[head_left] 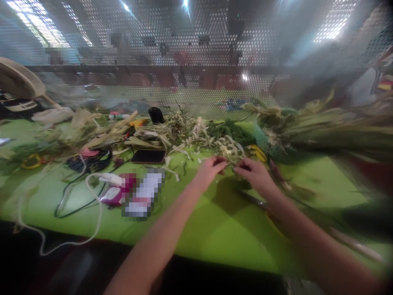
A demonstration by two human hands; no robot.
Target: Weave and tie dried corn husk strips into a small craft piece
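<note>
Both arms reach out over a green tabletop [211,221]. My left hand [213,166] is closed, with thumb and fingers drawn together in a pinch. A short gap to the right, my right hand [253,174] is closed in a similar pinch. What either hand holds, if anything, is too small and blurred to make out. Just beyond the fingertips lie pale dry husk strips [229,147] and scraps. A dark metal tool [253,200], its kind unclear, lies partly under my right forearm. Yellow pieces [258,153] lie behind my right hand.
A mint-green perforated basket [268,137] with long dried leaves [325,127] stands at right. Behind are heaped husks [172,129] and a black object [156,115]. To the left are a dark phone [148,156], a magenta power strip [118,192], a white cable [100,213] and a fan [23,78].
</note>
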